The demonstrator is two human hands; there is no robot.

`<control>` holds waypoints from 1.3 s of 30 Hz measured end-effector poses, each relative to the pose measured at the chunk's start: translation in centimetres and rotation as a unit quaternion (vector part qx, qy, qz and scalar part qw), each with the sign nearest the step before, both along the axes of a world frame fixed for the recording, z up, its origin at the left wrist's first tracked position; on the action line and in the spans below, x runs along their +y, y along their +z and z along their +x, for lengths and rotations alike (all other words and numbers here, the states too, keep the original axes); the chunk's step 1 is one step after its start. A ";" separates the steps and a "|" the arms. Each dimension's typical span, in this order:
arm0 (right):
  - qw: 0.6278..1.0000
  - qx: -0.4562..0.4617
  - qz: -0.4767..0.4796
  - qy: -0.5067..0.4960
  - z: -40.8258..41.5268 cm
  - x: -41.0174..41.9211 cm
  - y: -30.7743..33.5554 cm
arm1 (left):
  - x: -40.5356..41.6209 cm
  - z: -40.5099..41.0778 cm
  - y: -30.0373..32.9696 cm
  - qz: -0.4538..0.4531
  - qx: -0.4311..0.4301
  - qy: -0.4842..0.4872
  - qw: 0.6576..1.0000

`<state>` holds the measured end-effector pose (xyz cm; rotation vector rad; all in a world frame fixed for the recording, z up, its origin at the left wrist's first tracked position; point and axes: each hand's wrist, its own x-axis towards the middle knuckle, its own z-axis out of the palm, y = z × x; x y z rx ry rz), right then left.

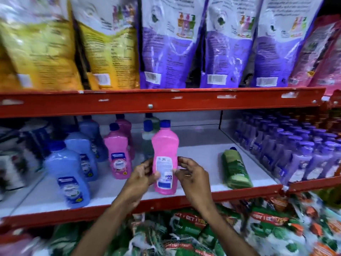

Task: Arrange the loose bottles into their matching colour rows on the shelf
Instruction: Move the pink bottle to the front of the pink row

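I hold a pink bottle (165, 150) with a blue cap upright over the front of the white shelf (199, 145), its back label toward me. My left hand (142, 180) grips its lower left side and my right hand (191, 174) its lower right side. Left of it stands a row of pink bottles (118, 154), then a row of blue bottles (72, 172). A clear bottle (147, 139) with a blue cap stands behind the held one. A green bottle (235, 167) lies on its side to the right.
Purple spray bottles (295, 150) fill the shelf's right part. Yellow and purple refill pouches (169, 43) stand on the red shelf (147, 100) above. Green and orange packets (203, 230) lie below. Dark packs (16, 154) sit at the far left.
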<state>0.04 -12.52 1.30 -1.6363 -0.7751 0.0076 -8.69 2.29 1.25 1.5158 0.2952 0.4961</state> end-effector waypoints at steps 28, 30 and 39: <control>0.981 0.006 -0.088 0.172 -5.8 13.3 -3.6 | 9.8 -9.0 -5.0 0.239 0.079 0.267 0.930; 0.982 -0.014 -0.104 0.157 -5.7 13.4 -3.4 | 9.5 -9.0 -4.9 0.247 0.081 0.278 0.925; 0.985 -0.011 -0.098 0.139 -5.7 13.4 -3.7 | 8.1 -8.9 -5.5 0.293 0.098 0.264 0.914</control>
